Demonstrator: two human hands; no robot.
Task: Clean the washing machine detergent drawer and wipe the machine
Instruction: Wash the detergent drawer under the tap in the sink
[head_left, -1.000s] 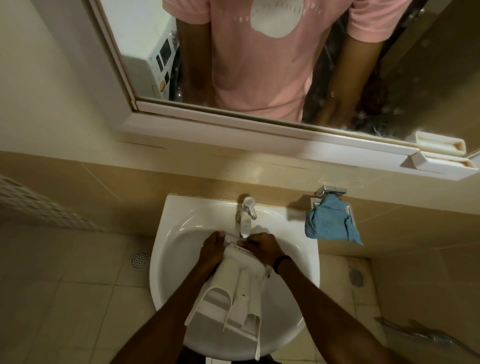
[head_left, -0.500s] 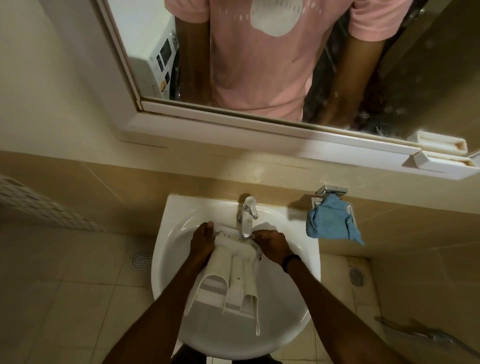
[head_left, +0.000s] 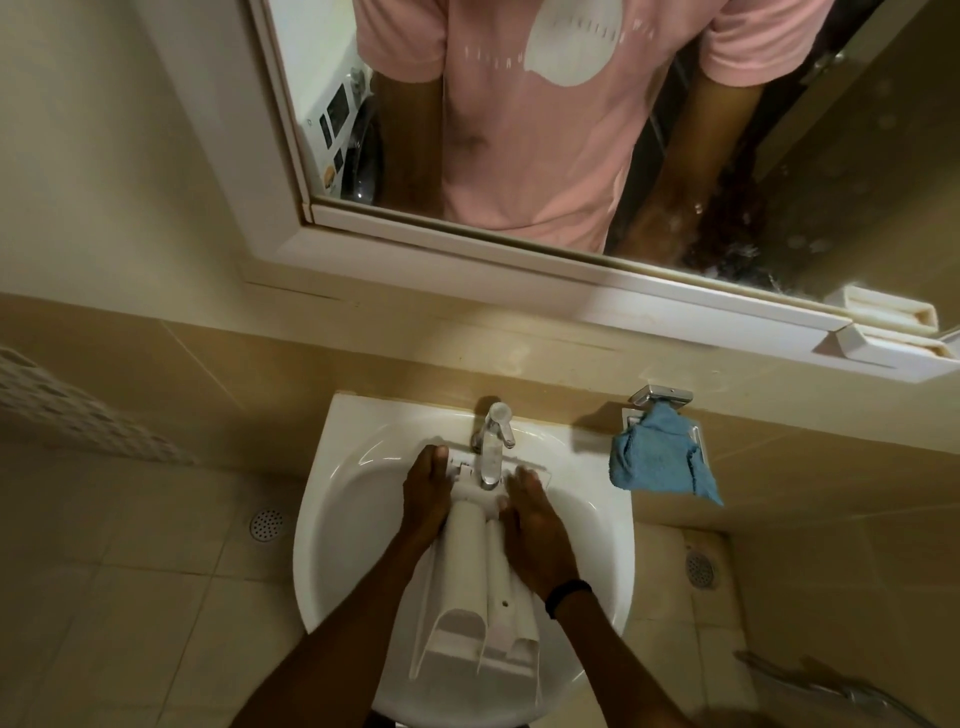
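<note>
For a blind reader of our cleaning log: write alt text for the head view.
The left hand and right hand hold a white detergent drawer in a sink, its far end under the tap. A blue cloth hangs from a wall holder at right; the mirror above reflects a pink shirt and a washing machine.
</note>
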